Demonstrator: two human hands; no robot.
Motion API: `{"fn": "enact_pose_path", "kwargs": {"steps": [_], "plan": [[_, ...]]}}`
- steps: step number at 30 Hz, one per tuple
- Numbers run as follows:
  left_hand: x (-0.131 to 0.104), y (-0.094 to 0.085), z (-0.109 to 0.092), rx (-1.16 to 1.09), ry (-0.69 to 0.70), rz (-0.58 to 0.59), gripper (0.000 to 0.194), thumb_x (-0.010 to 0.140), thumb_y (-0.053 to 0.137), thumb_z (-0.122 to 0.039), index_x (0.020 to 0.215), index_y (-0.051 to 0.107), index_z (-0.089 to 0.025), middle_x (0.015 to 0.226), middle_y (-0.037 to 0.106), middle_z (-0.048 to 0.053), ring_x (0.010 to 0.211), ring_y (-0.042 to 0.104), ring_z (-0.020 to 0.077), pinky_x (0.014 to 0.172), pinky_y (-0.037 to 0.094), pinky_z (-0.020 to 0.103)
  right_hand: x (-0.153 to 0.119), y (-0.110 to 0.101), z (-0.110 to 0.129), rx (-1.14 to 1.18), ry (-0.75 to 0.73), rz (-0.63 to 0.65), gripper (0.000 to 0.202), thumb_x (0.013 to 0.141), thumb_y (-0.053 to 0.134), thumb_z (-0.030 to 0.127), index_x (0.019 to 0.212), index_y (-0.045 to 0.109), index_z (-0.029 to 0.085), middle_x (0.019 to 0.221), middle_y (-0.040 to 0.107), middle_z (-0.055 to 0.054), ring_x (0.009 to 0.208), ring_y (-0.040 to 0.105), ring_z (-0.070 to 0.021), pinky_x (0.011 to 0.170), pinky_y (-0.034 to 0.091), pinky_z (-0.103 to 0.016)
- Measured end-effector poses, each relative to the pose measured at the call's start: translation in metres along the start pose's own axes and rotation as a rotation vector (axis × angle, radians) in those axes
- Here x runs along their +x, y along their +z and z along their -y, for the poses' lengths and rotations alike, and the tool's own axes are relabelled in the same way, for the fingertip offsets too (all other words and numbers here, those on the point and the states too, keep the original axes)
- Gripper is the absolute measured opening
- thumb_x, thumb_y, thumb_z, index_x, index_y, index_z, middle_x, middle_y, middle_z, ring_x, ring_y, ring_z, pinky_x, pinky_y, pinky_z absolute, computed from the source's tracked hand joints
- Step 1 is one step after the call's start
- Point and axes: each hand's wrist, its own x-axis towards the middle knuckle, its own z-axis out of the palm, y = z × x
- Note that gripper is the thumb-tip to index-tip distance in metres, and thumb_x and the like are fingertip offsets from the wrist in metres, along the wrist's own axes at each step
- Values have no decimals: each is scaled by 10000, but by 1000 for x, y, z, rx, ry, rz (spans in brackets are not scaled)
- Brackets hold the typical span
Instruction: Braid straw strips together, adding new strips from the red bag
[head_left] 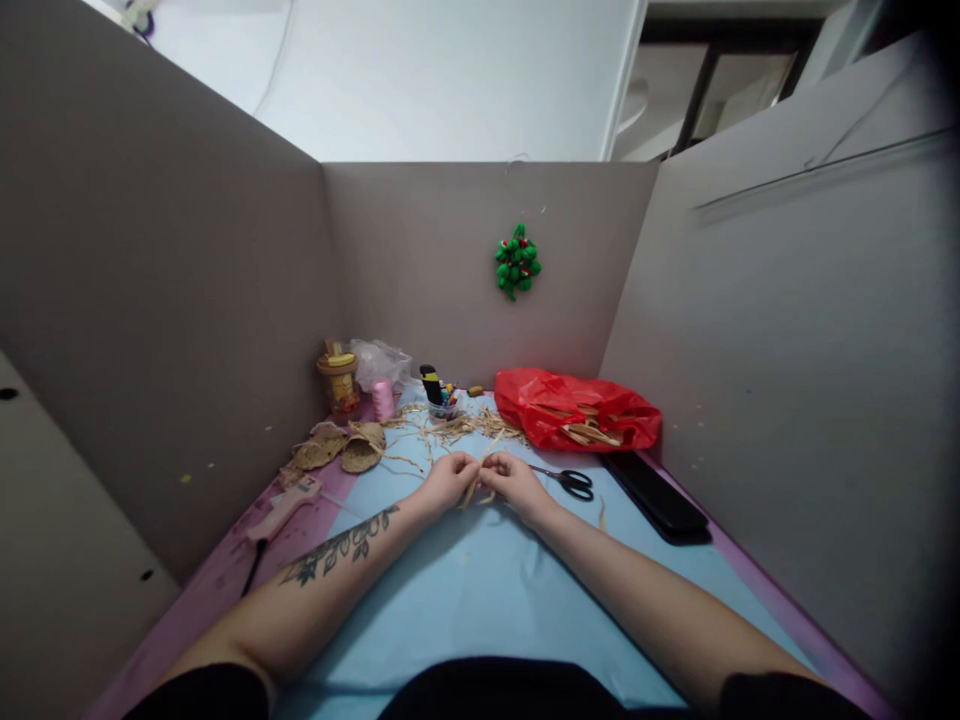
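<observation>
My left hand (451,478) and my right hand (513,480) meet over the middle of the blue cloth (450,600), both with fingers pinched. Between them they grip a thin strip of dry straw (469,494), its end hanging below the fingertips. Just behind the hands lies a scattered heap of straw strips (450,430). Black-handled scissors (576,484) rest right of my right hand, the blades partly hidden behind it. Two woven straw pieces (364,447) sit to the left.
A pink glue gun (289,505) lies at the left. Behind stand a pink thread spool (382,399), a lidded cup (340,382) and a small tub of pens (444,405). A red plastic bag (577,410) with straw and a black flat case (656,500) occupy the right. Grey panels surround the table.
</observation>
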Motion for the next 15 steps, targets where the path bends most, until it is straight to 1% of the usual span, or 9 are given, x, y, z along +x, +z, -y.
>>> {"fn": "enact_pose_path", "kwargs": {"steps": [3, 5, 8, 11, 15], "plan": [[0, 0, 0, 165, 52, -54, 203, 727, 473, -312, 621, 506, -143, 519, 506, -32, 480, 430, 80, 476, 317, 195, 0, 0, -4, -3, 2, -47, 210, 605, 661, 325, 618, 532, 159, 519, 546, 30, 477, 471, -96, 481, 340, -215], [0, -1, 1, 285, 81, -88, 188, 724, 468, -284, 619, 528, -139, 530, 516, -27, 511, 445, 86, 495, 322, 197, 1, -1, -7, -22, 5, -64, 201, 609, 654, 322, 614, 545, 153, 514, 550, 26, 473, 465, -94, 477, 337, -214], [0, -3, 2, 385, 91, -97, 191, 725, 461, -263, 603, 537, -137, 529, 523, -21, 529, 456, 90, 497, 319, 194, 2, -3, -10, -66, -1, -62, 202, 631, 634, 333, 618, 556, 148, 510, 547, 23, 469, 459, -94, 474, 335, -214], [1, -4, 5, 364, 68, -73, 204, 736, 456, -276, 603, 525, -138, 509, 511, -25, 487, 450, 83, 471, 318, 189, 2, -5, -9, -128, -36, -60, 214, 652, 620, 345, 607, 553, 147, 510, 538, 22, 473, 454, -93, 478, 335, -214], [4, -5, 9, 176, 0, -16, 176, 748, 448, -294, 675, 504, -144, 471, 483, -49, 380, 405, 66, 405, 293, 184, 2, -6, -8, -193, -66, -72, 206, 679, 587, 350, 617, 541, 159, 528, 535, 23, 488, 462, -100, 485, 344, -217]]}}
